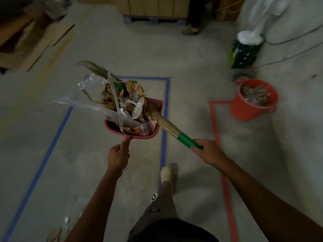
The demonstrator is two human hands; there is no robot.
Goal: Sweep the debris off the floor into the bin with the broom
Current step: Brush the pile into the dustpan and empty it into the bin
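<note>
My left hand (118,157) grips the handle of a red dustpan (152,133), held up off the floor and heaped with debris (125,98): crumpled brown paper, clear plastic bags, a white strap. My right hand (208,151) holds the green handle of a straw broom (166,123). Its bristles lie across the heap and poke out beyond it at the upper left. An orange bin (244,110) stands on the floor to the right, partly filled with rubbish. It is well apart from the dustpan.
Blue tape (165,109) marks a rectangle on the concrete floor; red tape (216,135) marks another by the bin. A few scraps (66,220) lie at the lower left. Cardboard is stacked at the far left. A green bag (244,51), cables and another person's feet (190,30) lie beyond.
</note>
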